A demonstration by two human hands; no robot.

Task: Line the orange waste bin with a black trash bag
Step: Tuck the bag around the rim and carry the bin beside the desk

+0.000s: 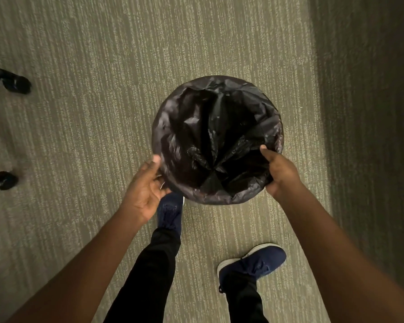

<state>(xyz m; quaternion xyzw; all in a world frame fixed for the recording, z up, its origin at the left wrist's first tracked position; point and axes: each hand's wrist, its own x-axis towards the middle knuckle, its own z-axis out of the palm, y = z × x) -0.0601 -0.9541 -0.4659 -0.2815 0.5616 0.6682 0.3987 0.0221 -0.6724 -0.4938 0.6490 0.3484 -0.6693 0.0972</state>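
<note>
Nearest, two dark blue shoes (252, 264) stand on the carpet (103, 54), the left one just under the bin's near edge. Above them the left hand (145, 190) lies open against the outside of the bag (210, 136), probably smoothing the overhang, while the right hand (281, 173) pinches the bag's edge at the rim, likely to seat it. The bag covers the bin completely, so no orange shows; two chair casters (16, 83) sit well off to the left, blocking nothing.
</note>
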